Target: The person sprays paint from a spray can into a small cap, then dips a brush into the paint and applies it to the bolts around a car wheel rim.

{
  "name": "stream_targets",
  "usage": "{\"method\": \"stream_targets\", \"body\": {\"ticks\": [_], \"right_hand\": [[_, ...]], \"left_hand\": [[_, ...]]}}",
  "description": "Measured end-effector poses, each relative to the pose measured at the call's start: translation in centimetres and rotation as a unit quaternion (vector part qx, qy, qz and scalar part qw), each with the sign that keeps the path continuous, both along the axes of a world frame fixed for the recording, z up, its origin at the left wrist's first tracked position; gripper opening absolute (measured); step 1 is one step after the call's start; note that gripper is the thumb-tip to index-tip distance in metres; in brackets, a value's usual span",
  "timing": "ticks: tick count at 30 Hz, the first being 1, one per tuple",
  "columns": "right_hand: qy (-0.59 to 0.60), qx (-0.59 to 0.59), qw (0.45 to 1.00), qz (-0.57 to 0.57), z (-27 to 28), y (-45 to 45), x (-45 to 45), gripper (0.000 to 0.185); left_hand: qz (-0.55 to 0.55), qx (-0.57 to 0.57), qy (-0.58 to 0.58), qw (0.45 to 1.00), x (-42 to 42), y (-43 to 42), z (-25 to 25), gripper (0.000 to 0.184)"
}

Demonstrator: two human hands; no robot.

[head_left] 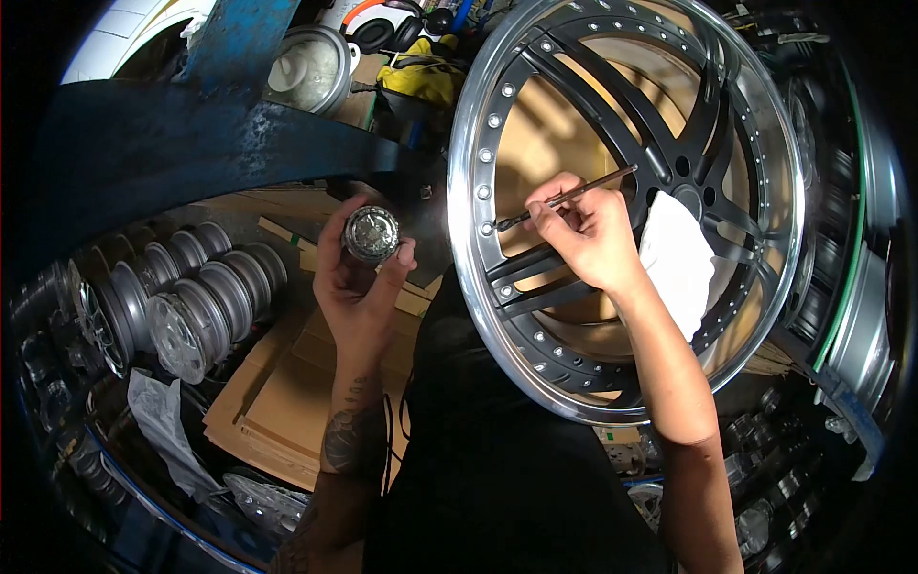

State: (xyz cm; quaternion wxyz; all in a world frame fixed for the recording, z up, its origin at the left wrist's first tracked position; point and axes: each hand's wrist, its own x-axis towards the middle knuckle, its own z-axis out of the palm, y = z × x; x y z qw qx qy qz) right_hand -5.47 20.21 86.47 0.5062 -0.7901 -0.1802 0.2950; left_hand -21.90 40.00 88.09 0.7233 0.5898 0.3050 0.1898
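My left hand (356,301) is closed around a small round jar (371,234), its top facing me with a silvery, shiny surface. In my right hand (595,234) a thin paintbrush (612,176) is pinched between thumb and fingers. Its dark tip points left, at or very near a bolt on the edge of a large alloy wheel (462,239); whether it touches, I cannot tell. The wheel has a polished lip, black spokes and a ring of silvery bolts. A white cloth (681,273) hangs over the spokes beside my right wrist.
A blue metal beam (239,134) crosses the upper left. Behind it are a round can (306,72), headphones (382,29) and a yellow cloth (421,77). Rows of wheels (196,330) stand at left. Flattened cardboard (287,411) lies below my left hand. More wheels (856,325) are at right.
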Motion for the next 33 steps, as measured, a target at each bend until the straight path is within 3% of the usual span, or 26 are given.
{"method": "stream_targets", "body": {"ticks": [4,7,33], "right_hand": [[0.03,-0.029,0.999,0.035,0.3,-0.2,0.4,0.01],[0.011,0.006,1.0,-0.007,-0.3,-0.1,0.1,0.012],[0.027,0.031,0.999,-0.007,-0.8,-0.1,0.0,0.011]], "left_hand": [[0.003,0.005,0.003,1.0,-0.2,0.1,-0.2,0.058],[0.007,0.008,0.01,1.0,-0.1,0.1,-0.1,0.057],[0.019,0.023,0.013,0.999,0.1,0.1,-0.2,0.053]]}}
